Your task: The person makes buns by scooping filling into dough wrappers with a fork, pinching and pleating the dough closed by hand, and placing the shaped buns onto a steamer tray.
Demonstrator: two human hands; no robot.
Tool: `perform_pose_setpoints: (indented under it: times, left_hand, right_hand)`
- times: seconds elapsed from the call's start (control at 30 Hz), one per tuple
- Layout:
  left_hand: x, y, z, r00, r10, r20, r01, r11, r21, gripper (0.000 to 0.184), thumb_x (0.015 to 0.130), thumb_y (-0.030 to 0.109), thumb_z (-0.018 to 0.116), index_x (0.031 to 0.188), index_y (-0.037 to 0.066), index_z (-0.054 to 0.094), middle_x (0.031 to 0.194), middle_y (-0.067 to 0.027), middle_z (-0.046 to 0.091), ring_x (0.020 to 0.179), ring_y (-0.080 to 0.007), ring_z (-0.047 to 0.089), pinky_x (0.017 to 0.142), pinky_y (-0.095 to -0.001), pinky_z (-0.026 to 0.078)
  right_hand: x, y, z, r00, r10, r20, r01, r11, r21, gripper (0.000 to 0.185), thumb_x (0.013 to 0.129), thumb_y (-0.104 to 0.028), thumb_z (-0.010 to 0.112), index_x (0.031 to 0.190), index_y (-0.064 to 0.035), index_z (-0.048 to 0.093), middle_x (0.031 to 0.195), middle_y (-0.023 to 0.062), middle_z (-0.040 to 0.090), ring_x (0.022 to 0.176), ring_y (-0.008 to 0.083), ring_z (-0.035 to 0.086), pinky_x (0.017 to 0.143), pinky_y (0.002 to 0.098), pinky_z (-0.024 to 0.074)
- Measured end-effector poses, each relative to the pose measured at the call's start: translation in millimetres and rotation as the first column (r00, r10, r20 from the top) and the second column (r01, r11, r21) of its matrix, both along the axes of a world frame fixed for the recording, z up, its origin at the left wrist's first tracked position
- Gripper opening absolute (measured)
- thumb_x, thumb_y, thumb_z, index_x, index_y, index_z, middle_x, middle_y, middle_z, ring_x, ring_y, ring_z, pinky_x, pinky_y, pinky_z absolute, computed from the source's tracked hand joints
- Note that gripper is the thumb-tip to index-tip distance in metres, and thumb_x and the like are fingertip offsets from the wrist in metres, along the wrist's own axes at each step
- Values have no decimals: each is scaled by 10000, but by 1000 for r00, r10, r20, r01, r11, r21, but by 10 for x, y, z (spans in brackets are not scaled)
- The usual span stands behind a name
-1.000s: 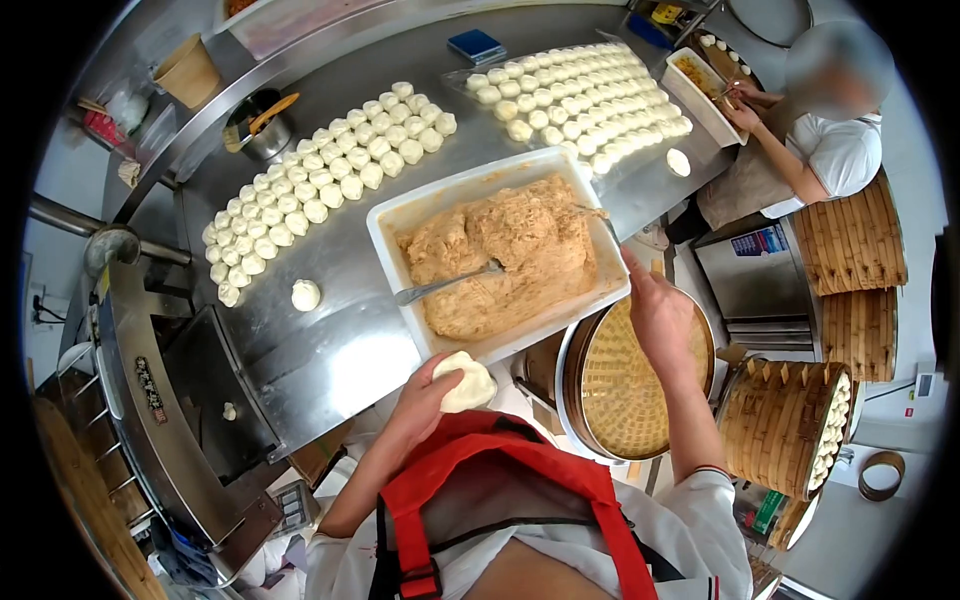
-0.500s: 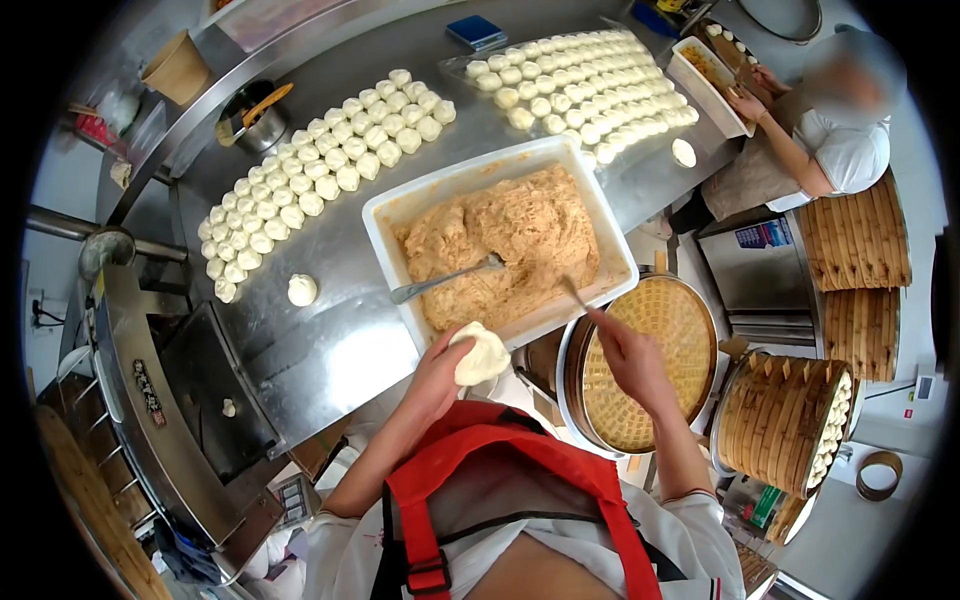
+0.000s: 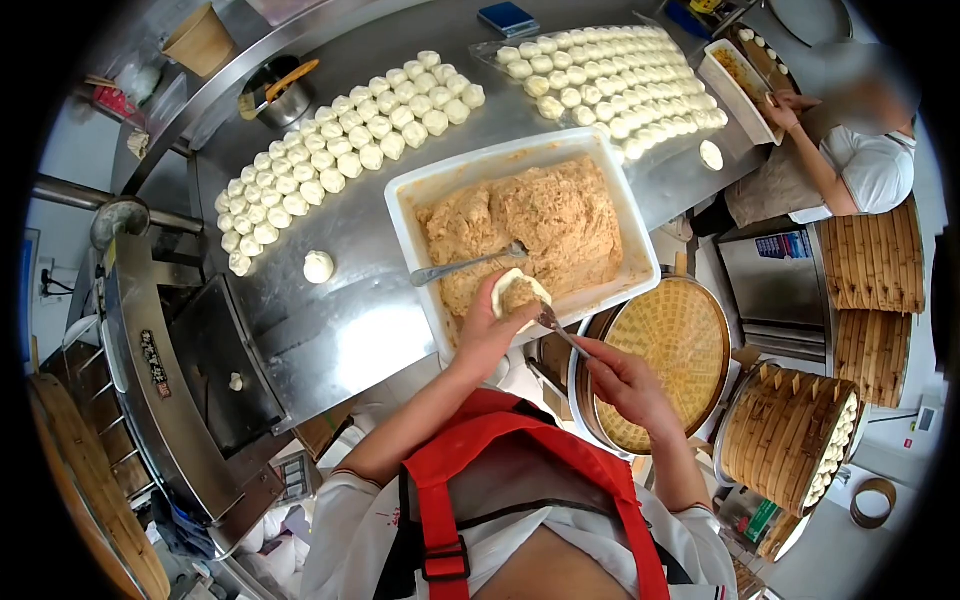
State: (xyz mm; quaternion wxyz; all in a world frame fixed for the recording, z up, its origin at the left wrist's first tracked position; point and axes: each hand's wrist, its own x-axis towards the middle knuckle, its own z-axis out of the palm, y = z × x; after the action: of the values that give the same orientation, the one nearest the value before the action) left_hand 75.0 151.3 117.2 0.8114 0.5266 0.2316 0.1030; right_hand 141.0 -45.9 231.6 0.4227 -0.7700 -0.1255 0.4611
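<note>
My left hand cups a round dough wrapper over the near edge of the filling tub. A lump of pinkish-brown filling sits in the wrapper. In my right hand is a slim metal filling spatula, its tip against the filling at the wrapper's right side. Behind both hands stands the white tub, holding a large mass of minced filling. A second metal utensil rests in the tub, its handle over the left rim.
Rows of filled buns cover the steel table, with one bun apart. More buns lie at the back right. A lined steamer stands right of the tub, near stacked bamboo steamers. A co-worker works at far right.
My left hand has moved up and right, bringing the wrapper over the tub's edge. The spatula has come from the tub to the wrapper, which now holds filling. The whole view has shifted slightly.
</note>
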Motion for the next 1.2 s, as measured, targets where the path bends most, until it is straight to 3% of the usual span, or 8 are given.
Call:
perform_pose_setpoints:
  times: [0.27, 0.4, 0.47, 0.57, 0.8, 0.9, 1.03, 1.2]
  left_hand:
    - [-98, 254, 37, 988, 121, -92, -138, 968, -209, 448, 879, -5, 615, 1303, 62, 488, 1193, -72, 591, 1019, -167, 611, 876, -294, 527]
    - [-176, 315, 72, 993, 115, -14, -113, 926, -361, 395, 907, 2, 547, 1296, 30, 486, 1235, -96, 567, 1115, -205, 577, 955, -343, 493]
    - [-216, 341, 81, 994, 106, -15, -98, 853, -512, 383, 923, 25, 526, 1302, 19, 475, 1238, -113, 563, 1121, -219, 576, 945, -342, 498]
    - [-273, 406, 60, 990, 115, 87, -24, 727, -687, 360, 943, 49, 481, 1298, -6, 464, 1251, -133, 555, 1155, -290, 569, 995, -489, 474]
    - [-232, 375, 46, 996, 82, -36, -88, 836, -541, 376, 935, 39, 490, 1307, 0, 450, 1266, -158, 530, 1146, -307, 568, 975, -524, 487]
    - [-232, 377, 22, 996, 93, -3, -78, 813, -576, 375, 931, 55, 482, 1303, 8, 468, 1252, -138, 544, 1166, -271, 553, 1006, -463, 474]
    - [-235, 385, -61, 990, 122, 67, -42, 721, -692, 413, 920, 99, 468, 1322, 9, 445, 1275, -138, 530, 1197, -272, 529, 1023, -464, 443]
    - [-189, 242, 81, 997, 76, 31, -47, 840, -541, 390, 957, 132, 453, 1332, 29, 440, 1271, -119, 529, 1180, -262, 535, 1007, -452, 449]
  right_hand:
    - [203, -300, 92, 921, 79, 381, -33, 992, -124, 373, 944, -121, 528, 1315, -126, 567, 698, 114, 577, 634, 147, 563, 647, 291, 475]
    - [378, -126, -25, 440, 306, 844, 122, 911, -394, 382, 924, -95, 522, 1303, -117, 567, 736, 147, 639, 617, 238, 648, 578, 373, 500]
    - [396, -51, -203, 297, 444, 845, 137, 856, -498, 474, 858, -22, 534, 1328, -79, 533, 658, 127, 599, 537, 246, 610, 483, 385, 471]
    - [234, 65, -340, 157, 470, 869, 52, 874, -482, 571, 782, 19, 545, 1349, -39, 504, 605, 110, 547, 458, 252, 546, 432, 384, 433]
    - [-39, 102, -239, 333, 463, 821, -77, 881, -466, 535, 769, 0, 577, 1303, -11, 534, 654, 159, 570, 540, 291, 604, 465, 396, 465]
    - [-31, 6, -220, 521, 256, 814, -151, 966, -208, 444, 839, -37, 583, 1283, -65, 576, 668, 178, 597, 581, 294, 623, 511, 381, 477]
    - [-140, -19, 35, 887, 63, 457, -39, 997, -62, 380, 938, -116, 550, 1317, -135, 566, 657, 145, 565, 543, 195, 527, 583, 316, 459]
    - [-209, 81, 145, 932, 124, 342, -110, 992, -61, 363, 963, -148, 530, 1325, -140, 556, 716, 153, 589, 588, 163, 521, 612, 300, 459]
